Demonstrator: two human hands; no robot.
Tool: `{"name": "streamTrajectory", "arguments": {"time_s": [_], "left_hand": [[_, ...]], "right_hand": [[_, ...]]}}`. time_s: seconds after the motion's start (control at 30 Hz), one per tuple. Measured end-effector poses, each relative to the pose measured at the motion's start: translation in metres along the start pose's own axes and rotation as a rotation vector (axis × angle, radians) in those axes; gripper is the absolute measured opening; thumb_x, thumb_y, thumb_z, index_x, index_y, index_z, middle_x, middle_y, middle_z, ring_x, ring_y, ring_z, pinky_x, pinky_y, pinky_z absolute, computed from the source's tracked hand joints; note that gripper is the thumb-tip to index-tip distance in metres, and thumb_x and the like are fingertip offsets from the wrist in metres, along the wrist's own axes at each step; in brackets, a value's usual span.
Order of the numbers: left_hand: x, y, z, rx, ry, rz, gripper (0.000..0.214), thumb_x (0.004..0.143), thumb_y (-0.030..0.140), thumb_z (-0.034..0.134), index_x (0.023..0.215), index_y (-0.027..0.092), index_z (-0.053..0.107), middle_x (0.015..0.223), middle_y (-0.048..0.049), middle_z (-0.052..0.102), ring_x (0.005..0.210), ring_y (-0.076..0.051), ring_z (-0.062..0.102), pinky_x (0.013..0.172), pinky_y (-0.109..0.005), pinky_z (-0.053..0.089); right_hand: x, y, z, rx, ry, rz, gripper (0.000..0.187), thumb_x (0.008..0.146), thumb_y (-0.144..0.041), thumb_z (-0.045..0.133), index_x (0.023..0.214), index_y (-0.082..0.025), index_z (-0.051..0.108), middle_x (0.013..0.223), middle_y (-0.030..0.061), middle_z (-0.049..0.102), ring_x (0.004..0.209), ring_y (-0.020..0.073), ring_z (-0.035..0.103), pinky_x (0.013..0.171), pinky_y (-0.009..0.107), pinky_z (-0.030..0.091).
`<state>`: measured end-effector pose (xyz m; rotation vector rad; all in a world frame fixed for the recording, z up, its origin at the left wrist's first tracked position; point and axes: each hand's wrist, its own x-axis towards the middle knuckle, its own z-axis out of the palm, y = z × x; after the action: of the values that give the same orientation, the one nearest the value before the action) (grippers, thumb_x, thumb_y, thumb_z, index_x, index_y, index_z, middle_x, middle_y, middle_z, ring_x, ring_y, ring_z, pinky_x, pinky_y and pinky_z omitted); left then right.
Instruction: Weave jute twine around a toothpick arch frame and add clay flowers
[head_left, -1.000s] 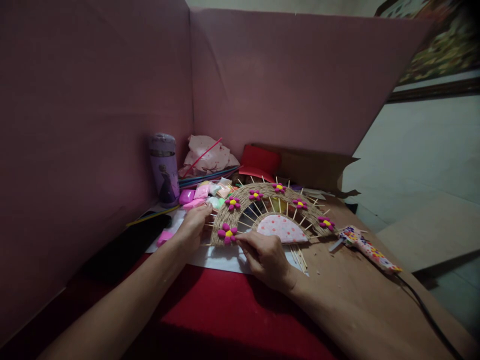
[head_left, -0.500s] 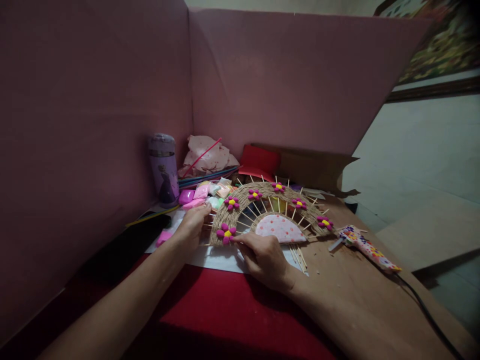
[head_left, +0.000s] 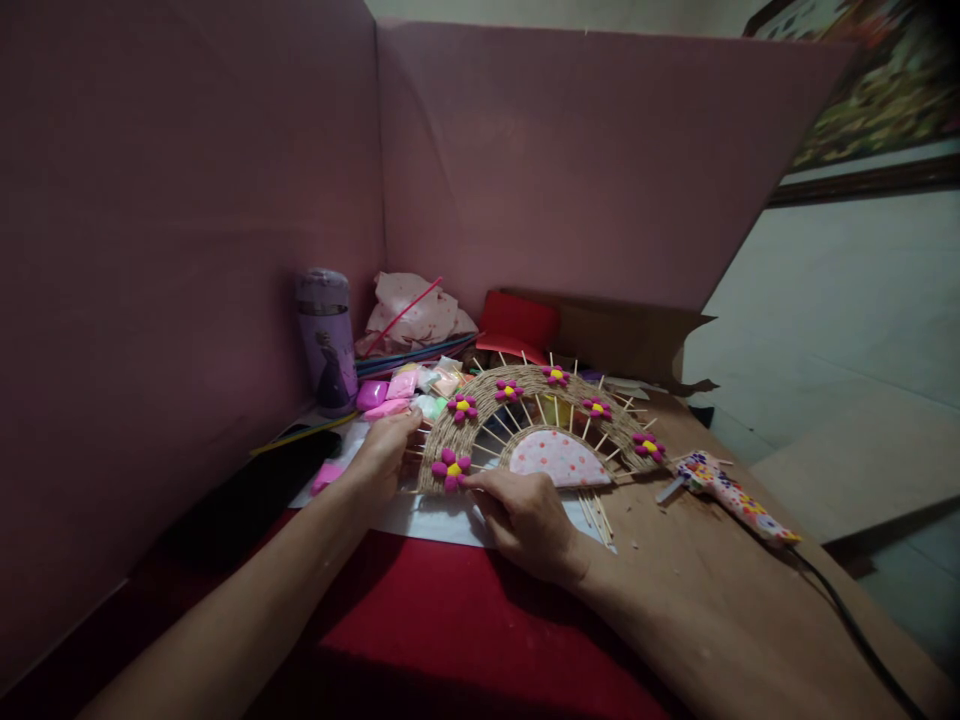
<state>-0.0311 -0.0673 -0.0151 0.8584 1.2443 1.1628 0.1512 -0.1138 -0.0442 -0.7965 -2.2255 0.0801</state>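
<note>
A half-round fan of twine woven over thin wooden sticks [head_left: 491, 385] tilts up in front of me. Magenta flowers with yellow centres sit along its band, and a white dotted half-circle [head_left: 559, 458] fills its middle. My left hand [head_left: 386, 450] is closed on the left edge, its fingertips partly hidden behind the sticks. At the lower left, the index finger of my right hand [head_left: 529, 515] touches the fan beside the lowest flower [head_left: 452, 469]. The other fingers of that hand are curled under, with the thumb hidden.
A flower-patterned glue gun [head_left: 731, 490] with a black cord lies right on brown board [head_left: 675, 560]. Loose sticks [head_left: 598, 515] lie on white paper below the fan. Behind are clay packets [head_left: 401, 383], a purple bottle [head_left: 328, 340], dotted cloth [head_left: 412, 310] and a red piece [head_left: 517, 322].
Both hands keep their places on the fan. The whole view has shifted very slightly; nothing was taken up or let go.
</note>
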Motion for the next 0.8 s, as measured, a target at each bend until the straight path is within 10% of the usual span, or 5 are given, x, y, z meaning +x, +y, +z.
{"name": "streamTrajectory", "arguments": {"time_s": [0.8], "left_hand": [[-0.0059, 0.0048, 0.0039, -0.067, -0.015, -0.013, 0.004, 0.076, 0.016, 0.056, 0.074, 0.013, 0.057, 0.054, 0.0000, 0.056, 0.038, -0.007, 0.047, 0.035, -0.016, 0.032]], "right_hand": [[-0.0038, 0.0039, 0.0024, -0.093, -0.126, -0.036, 0.020, 0.085, -0.019, 0.041, 0.094, -0.019, 0.059, 0.083, 0.0038, 0.071, 0.069, 0.0157, 0.065, 0.058, 0.028, 0.044]]}}
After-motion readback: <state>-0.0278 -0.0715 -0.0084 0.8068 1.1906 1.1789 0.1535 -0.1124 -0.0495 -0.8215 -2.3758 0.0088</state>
